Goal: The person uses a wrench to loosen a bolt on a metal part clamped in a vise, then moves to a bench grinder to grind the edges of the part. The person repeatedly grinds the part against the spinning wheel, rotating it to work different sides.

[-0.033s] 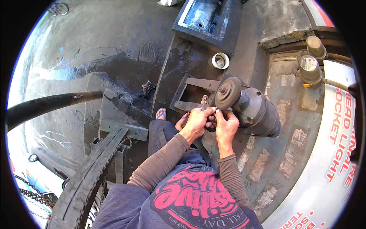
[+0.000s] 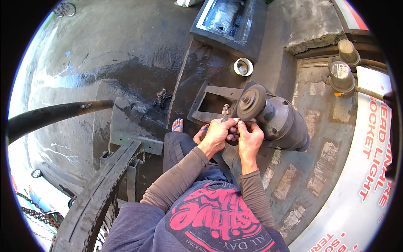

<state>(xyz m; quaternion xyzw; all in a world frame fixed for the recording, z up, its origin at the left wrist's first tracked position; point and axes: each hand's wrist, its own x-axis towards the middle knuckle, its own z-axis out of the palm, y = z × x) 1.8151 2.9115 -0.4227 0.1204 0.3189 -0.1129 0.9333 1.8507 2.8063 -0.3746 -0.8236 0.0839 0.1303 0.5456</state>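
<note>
My left hand is closed around a small dark metal part with a brass-coloured end, which sticks up above the fingers. My right hand faces it, thumb and fingertips pinched together close to the left fingertips. What the right fingers grip is hidden and too small to name. Both hands are just below the round wheel of a bench grinder. The fingertips look close to the wheel's lower edge; whether anything touches it I cannot tell.
A metal frame extends left from the grinder. Beyond it are a white bucket and a water-stained trough. A heavy steel beam with chains and a dark curved pipe stand at left. Metal cylinders and a printed banner are at right.
</note>
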